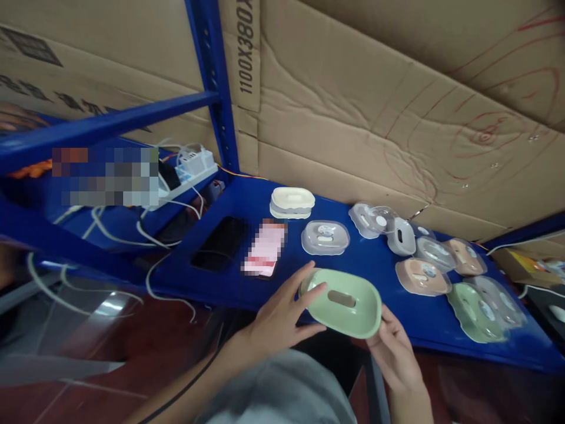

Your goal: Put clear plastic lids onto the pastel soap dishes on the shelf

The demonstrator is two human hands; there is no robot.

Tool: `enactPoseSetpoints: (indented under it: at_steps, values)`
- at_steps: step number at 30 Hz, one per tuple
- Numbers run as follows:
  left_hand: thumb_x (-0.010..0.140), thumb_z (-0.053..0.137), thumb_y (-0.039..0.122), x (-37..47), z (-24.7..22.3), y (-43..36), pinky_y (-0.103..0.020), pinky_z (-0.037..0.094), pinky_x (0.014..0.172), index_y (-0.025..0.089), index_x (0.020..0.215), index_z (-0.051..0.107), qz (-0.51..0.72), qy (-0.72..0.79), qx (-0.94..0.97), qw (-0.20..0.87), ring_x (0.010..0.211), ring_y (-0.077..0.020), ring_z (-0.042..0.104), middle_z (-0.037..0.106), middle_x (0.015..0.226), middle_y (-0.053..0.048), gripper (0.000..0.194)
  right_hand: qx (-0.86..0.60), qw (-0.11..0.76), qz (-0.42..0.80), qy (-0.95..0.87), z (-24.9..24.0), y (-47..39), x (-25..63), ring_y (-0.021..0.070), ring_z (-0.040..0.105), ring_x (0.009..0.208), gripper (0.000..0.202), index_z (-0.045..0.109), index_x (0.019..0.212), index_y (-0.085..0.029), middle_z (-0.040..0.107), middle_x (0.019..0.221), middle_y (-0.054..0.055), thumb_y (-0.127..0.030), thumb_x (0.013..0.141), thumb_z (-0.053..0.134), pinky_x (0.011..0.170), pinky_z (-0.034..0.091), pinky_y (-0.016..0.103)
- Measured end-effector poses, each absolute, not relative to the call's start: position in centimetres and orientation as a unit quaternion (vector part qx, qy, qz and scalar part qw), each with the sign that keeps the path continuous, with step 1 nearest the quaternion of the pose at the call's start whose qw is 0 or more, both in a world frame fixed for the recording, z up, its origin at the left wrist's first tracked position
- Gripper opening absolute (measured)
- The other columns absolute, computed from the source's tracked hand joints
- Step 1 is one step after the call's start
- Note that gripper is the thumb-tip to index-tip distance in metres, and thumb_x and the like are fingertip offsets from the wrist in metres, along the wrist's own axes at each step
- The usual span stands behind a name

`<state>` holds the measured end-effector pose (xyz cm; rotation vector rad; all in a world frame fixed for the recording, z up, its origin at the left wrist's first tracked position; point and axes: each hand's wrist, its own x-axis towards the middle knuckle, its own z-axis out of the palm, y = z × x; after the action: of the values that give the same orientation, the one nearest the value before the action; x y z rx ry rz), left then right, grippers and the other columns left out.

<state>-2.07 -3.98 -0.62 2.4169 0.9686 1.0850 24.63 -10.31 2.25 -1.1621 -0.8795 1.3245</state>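
Observation:
A light green oval plastic dish (364, 303) with a long slot in its middle is held above the front edge of the blue shelf. My left hand (282, 312) grips its left end, with fingers over the rim and the thumb below. On the right end, my right hand (395, 347) pinches the rim; some of its fingers are hidden behind the dish. Just beyond lies a grey dish with a clear cover (325, 238). Farther back, cream and grey dishes (292, 202) are stacked.
A phone with a lit screen (265, 247) lies beside a black flat object (219, 242). To the right sit several covered dishes, among them a peach one (422, 277) and a green one (475, 312). A power strip (189, 174) with white cables is at left. Cardboard (331, 118) walls the back.

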Motion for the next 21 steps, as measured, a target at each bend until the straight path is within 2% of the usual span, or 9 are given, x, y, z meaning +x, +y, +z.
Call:
enactPoseSetpoints:
  at_steps: [3,5,7,9,12,14,17,21]
  values:
    - [0.094,0.08,0.034,-2.2,-0.1,-3.9,-0.05,0.051,0.121,0.032,0.16,0.043,0.331,0.367,0.852,0.173,0.156,-0.0355,0.045,0.03,0.175,-0.015,0.075,-0.501,0.534,0.557,-0.391,1.9,-9.5,24.1,0.0204,0.07,0.078,0.034,0.076,0.105,-0.026,0.077,0.092,0.005,-0.055,0.088,0.081,0.077,0.06,0.034]
    - [0.096,0.078,0.034,-2.2,0.0,-3.9,-0.048,0.052,0.121,0.031,0.159,0.045,0.327,0.388,0.842,0.183,0.155,-0.0339,0.047,0.031,0.174,-0.015,0.071,-0.541,0.521,0.507,-0.423,1.7,-8.9,24.3,0.0204,0.072,0.083,0.04,0.073,0.122,-0.027,0.078,0.095,0.005,-0.055,0.092,0.077,0.082,0.06,0.034]
    - [0.097,0.076,0.035,-2.2,-0.1,-3.8,-0.047,0.051,0.122,0.03,0.157,0.048,0.328,0.394,0.839,0.183,0.155,-0.0329,0.047,0.033,0.173,-0.014,0.067,-0.589,0.515,0.419,-0.461,1.3,-8.6,24.7,0.0227,0.074,0.097,0.053,0.065,0.141,-0.029,0.079,0.107,0.006,-0.054,0.095,0.075,0.092,0.06,0.037]
    - [0.098,0.076,0.037,-2.1,-0.3,-3.8,-0.048,0.05,0.122,0.03,0.155,0.051,0.328,0.394,0.841,0.171,0.154,-0.0329,0.048,0.037,0.172,-0.014,0.063,-0.618,0.503,0.314,-0.516,0.8,-8.6,25.0,0.0269,0.072,0.118,0.053,0.062,0.147,-0.03,0.076,0.128,0.01,-0.052,0.099,0.07,0.105,0.058,0.044]
    - [0.098,0.075,0.042,-1.8,-0.6,-3.7,-0.055,0.048,0.123,0.029,0.152,0.055,0.326,0.391,0.85,0.136,0.153,-0.0353,0.049,0.041,0.171,-0.015,0.059,-0.602,0.428,0.196,-0.645,0.0,-8.9,24.9,0.0317,0.055,0.147,0.044,0.064,0.147,-0.033,0.058,0.159,0.01,-0.047,0.105,0.06,0.12,0.048,0.055]
    - [0.099,0.073,0.043,-1.6,-0.7,-3.6,-0.058,0.047,0.123,0.027,0.151,0.056,0.326,0.39,0.853,0.117,0.153,-0.0364,0.049,0.043,0.17,-0.015,0.057,-0.572,0.356,0.141,-0.726,-0.1,-8.9,24.6,0.0336,0.045,0.155,0.049,0.059,0.153,-0.038,0.042,0.171,0.007,-0.044,0.105,0.062,0.123,0.046,0.057]
    - [0.101,0.071,0.043,-1.5,-0.7,-3.4,-0.058,0.046,0.124,0.025,0.15,0.058,0.329,0.388,0.854,0.109,0.154,-0.0352,0.048,0.042,0.17,-0.017,0.054,-0.551,0.294,0.07,-0.777,-0.1,-8.9,24.0,0.0358,0.038,0.159,0.057,0.052,0.159,-0.042,0.028,0.178,0.004,-0.04,0.103,0.066,0.123,0.046,0.059]
    - [0.101,0.071,0.042,-1.6,-0.9,-3.3,-0.059,0.039,0.128,0.024,0.15,0.057,0.329,0.382,0.856,0.116,0.157,-0.0322,0.045,0.042,0.17,-0.018,0.055,-0.545,0.282,0.041,-0.788,-0.1,-8.8,23.6,0.0345,0.033,0.162,0.057,0.048,0.161,-0.042,0.024,0.179,0.004,-0.034,0.106,0.061,0.124,0.044,0.06]
